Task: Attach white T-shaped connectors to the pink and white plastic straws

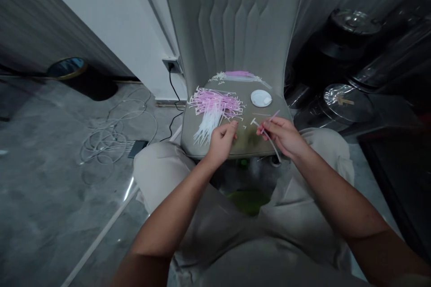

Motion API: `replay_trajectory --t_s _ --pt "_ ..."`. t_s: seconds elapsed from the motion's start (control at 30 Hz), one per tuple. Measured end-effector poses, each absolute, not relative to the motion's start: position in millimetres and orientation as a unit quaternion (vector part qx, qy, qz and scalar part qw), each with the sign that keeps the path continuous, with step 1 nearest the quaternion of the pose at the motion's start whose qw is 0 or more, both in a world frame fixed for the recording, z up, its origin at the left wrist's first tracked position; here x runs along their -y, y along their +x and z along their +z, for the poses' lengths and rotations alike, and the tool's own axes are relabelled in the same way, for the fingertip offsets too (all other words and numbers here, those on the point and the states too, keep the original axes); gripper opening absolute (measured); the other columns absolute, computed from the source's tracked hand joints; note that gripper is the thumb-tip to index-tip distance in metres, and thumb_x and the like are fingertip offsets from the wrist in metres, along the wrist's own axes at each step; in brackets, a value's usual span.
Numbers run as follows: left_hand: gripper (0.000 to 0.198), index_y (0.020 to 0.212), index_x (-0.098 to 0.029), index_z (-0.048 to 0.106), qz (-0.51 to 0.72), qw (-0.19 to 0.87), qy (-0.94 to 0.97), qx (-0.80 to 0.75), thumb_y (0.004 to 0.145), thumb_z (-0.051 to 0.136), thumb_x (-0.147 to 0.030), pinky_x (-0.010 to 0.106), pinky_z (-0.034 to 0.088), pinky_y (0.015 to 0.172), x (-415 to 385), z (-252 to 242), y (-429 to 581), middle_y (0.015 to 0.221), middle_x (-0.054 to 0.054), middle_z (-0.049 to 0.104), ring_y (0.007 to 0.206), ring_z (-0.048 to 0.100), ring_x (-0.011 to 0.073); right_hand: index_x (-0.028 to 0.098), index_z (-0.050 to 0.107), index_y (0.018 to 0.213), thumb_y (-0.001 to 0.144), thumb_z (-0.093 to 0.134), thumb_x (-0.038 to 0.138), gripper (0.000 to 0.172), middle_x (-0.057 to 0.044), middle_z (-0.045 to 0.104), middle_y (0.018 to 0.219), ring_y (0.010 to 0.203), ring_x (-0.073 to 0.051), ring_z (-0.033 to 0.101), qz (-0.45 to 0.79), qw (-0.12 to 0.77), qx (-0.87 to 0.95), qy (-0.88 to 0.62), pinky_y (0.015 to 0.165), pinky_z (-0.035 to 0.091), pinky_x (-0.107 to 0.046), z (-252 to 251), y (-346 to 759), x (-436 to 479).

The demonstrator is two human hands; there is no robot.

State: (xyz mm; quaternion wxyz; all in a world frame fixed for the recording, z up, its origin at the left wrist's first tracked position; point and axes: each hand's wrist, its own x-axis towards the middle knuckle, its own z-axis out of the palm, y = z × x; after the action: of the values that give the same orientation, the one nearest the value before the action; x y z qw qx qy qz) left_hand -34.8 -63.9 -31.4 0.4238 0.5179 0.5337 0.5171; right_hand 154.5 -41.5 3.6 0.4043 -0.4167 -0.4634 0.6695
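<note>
In my right hand (283,134) are a bent, thin translucent plastic strip with a T-shaped end (271,141) and a pink one (275,115) that crosses it, pinched between thumb and fingers. My left hand (223,140) is closed over the front of the chair seat (198,149); what its fingers hold, if anything, is hidden. Just beyond it lies a heap of pink strips (215,101) with T-shaped ends, partly overlapped by a bundle of whitish strips (209,123). A round white lid-like dish (261,98) sits right of the heap.
A row of pink and white strips (240,75) lies against the chair backrest (232,18). Coiled cable (114,130) covers floor on the left, near a dark bin (84,78). A power plug (171,66) is in the wall. Dark shiny containers (350,103) stand at right.
</note>
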Motion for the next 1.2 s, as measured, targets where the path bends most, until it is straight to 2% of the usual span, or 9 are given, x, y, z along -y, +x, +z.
replay_trajectory --t_s 0.1,0.17,0.3,0.43,0.57,0.7,0.9,1.03,1.2 --pt "0.051 0.080 -0.016 0.068 0.515 0.463 0.512 -0.509 0.082 0.055 -0.066 0.022 0.036 0.048 63.9 -35.4 -31.9 0.068 0.001 0.058 0.056 0.045 0.0101 0.018 0.069 0.072 0.074 0.076 0.043 0.027 -0.003 0.069 0.074 0.057 -0.010 0.053 0.667 0.409 0.470 -0.408 0.056 0.042 -0.024 3.6 155.2 40.0" --pt "0.052 0.106 -0.019 0.069 0.487 0.507 0.510 -0.496 0.082 0.058 -0.063 0.022 0.043 0.049 65.5 -38.0 -28.8 0.093 0.006 0.068 0.065 0.054 0.0124 0.017 0.068 0.072 0.074 0.076 0.044 0.028 -0.002 0.069 0.073 0.057 -0.010 0.053 0.667 0.411 0.470 -0.407 0.056 0.042 -0.024 4.1 155.4 38.8" --pt "0.061 0.131 -0.025 0.058 0.453 0.553 0.509 -0.480 0.083 0.059 -0.062 0.024 0.054 0.061 70.3 -43.2 -22.5 0.136 0.009 0.058 0.088 0.063 0.0174 0.017 0.067 0.073 0.073 0.076 0.044 0.029 -0.002 0.069 0.073 0.056 -0.009 0.052 0.675 0.417 0.461 -0.398 0.055 0.041 -0.023 -0.7 155.8 34.2" --pt "0.066 0.135 -0.026 0.056 0.445 0.574 0.496 -0.475 0.081 0.060 -0.064 0.025 0.055 0.066 72.3 -47.4 -16.6 0.147 0.010 0.049 0.097 0.064 0.0202 0.016 0.068 0.076 0.076 0.074 0.042 0.026 -0.001 0.069 0.073 0.056 -0.008 0.052 0.689 0.428 0.447 -0.377 0.054 0.039 -0.022 -15.3 155.0 25.8" --pt "0.067 0.131 -0.024 0.057 0.448 0.583 0.478 -0.481 0.078 0.062 -0.065 0.026 0.056 0.069 68.8 -50.5 -11.7 0.140 0.011 0.055 0.094 0.066 0.0190 0.016 0.068 0.074 0.074 0.074 0.044 0.029 0.000 0.068 0.072 0.054 -0.007 0.051 0.698 0.420 0.440 -0.378 0.053 0.039 -0.022 -28.1 149.4 18.8" --pt "0.063 0.116 -0.018 0.063 0.457 0.573 0.452 -0.509 0.076 0.063 -0.067 0.025 0.054 0.063 61.9 -51.4 -11.7 0.110 0.010 0.069 0.082 0.066 0.0166 0.015 0.068 0.074 0.071 0.076 0.046 0.032 0.000 0.067 0.070 0.053 -0.007 0.050 0.714 0.396 0.441 -0.373 0.051 0.037 -0.022 -32.4 141.5 17.8" --pt "0.049 0.081 -0.015 0.066 0.479 0.533 0.459 -0.526 0.076 0.063 -0.064 0.021 0.050 0.057 59.2 -46.9 -16.7 0.074 0.002 0.065 0.066 0.059 0.0118 0.014 0.069 0.075 0.073 0.075 0.045 0.032 -0.001 0.068 0.069 0.054 -0.007 0.051 0.728 0.355 0.462 -0.361 0.054 0.038 -0.022 -32.0 138.1 22.6" --pt "0.046 0.076 -0.015 0.065 0.501 0.523 0.460 -0.513 0.076 0.066 -0.062 0.021 0.048 0.056 60.7 -45.3 -15.2 0.067 0.000 0.063 0.063 0.058 0.0110 0.014 0.068 0.073 0.070 0.077 0.046 0.033 -0.001 0.069 0.070 0.055 -0.008 0.051 0.727 0.347 0.469 -0.362 0.054 0.039 -0.022 -28.8 140.8 23.3" --pt "0.044 0.081 -0.016 0.069 0.527 0.509 0.458 -0.503 0.072 0.071 -0.059 0.021 0.047 0.055 60.4 -46.5 -11.2 0.071 0.001 0.068 0.060 0.058 0.0105 0.014 0.067 0.075 0.076 0.073 0.043 0.029 -0.001 0.069 0.070 0.056 -0.007 0.051 0.707 0.329 0.522 -0.348 0.054 0.038 -0.022 -25.8 146.6 20.4"
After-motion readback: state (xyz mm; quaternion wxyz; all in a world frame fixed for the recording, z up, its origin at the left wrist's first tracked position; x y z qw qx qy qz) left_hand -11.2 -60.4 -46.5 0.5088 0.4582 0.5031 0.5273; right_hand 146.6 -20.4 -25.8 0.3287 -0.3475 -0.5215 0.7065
